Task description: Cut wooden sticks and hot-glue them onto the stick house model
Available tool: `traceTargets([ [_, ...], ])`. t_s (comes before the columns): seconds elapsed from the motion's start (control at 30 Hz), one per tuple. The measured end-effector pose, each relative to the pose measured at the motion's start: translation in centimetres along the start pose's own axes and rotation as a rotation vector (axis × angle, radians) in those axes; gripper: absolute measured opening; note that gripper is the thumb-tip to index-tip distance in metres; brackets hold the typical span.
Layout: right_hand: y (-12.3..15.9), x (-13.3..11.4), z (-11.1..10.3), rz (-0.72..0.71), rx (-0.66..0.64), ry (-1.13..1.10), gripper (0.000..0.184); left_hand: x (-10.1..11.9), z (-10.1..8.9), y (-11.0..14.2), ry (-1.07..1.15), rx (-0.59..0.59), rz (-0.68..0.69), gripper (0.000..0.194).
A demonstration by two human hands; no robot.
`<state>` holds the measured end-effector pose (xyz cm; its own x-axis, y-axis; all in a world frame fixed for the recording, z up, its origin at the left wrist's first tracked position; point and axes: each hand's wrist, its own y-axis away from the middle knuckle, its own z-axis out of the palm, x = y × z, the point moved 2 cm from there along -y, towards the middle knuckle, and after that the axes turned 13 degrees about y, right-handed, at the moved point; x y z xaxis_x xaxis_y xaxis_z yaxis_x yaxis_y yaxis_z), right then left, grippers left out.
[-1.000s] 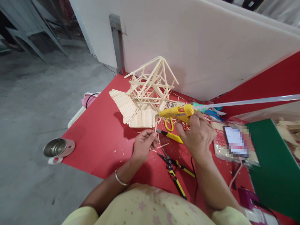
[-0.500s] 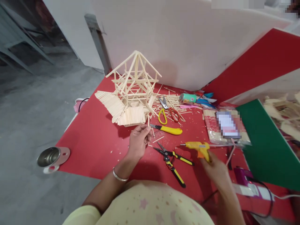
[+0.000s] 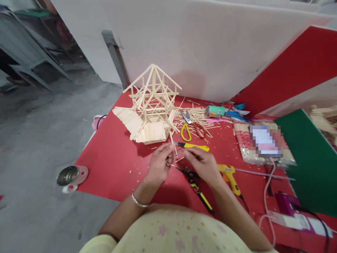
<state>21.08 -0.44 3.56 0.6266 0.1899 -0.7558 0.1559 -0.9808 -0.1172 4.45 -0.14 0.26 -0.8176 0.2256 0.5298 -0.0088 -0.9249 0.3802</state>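
Note:
My left hand (image 3: 159, 163) is closed in a pinch on a short wooden stick (image 3: 171, 136), which points up from the fingertips. Just to its right, my right hand (image 3: 201, 164) has thumb and fingers drawn together; whatever may be between them is too small to make out. Beyond both hands stands a house-shaped stick model (image 3: 152, 102) with an open roof frame and panels of sticks laid side by side. A yellow-handled knife (image 3: 197, 146) lies behind my right hand. The yellow glue gun (image 3: 228, 175) rests on the table beside my right wrist.
Black-and-yellow pliers (image 3: 201, 198) lie under my right hand. Scissors (image 3: 186, 131) rest by loose sticks (image 3: 196, 114). A green can (image 3: 214, 111), packed sticks (image 3: 239, 140) and a phone (image 3: 265, 140) are to the right. A metal mug (image 3: 72, 176) stands at the left edge.
My right hand has let go of the glue gun, now lying on the table, and moved left towards my left hand. My left hand still pinches the stick. The view has shifted slightly.

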Motion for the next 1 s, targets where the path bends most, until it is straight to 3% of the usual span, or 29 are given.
traceTargets([
  [0.13, -1.6, -1.1, 2.5, -0.048, -0.063, -0.059, 0.026, 0.2, -0.7, -0.3, -0.015, 0.051, 0.017, 0.036],
  [0.43, -3.4, -1.8, 4.0, -0.041, -0.157, -0.343, 0.026, 0.4, -0.9, -1.3, 0.005, 0.017, 0.0, 0.033],
  [0.63, -4.0, -2.1, 4.6, -0.059, -0.138, -0.391, 0.026, 1.1, -0.8, -1.6, 0.093, -0.017, -0.065, 0.03],
  [1.0, -4.4, -2.0, 4.2, -0.144, 0.0, -0.255, 0.02, 1.3, -0.8, -1.9, 0.086, -0.04, -0.08, 0.032],
])
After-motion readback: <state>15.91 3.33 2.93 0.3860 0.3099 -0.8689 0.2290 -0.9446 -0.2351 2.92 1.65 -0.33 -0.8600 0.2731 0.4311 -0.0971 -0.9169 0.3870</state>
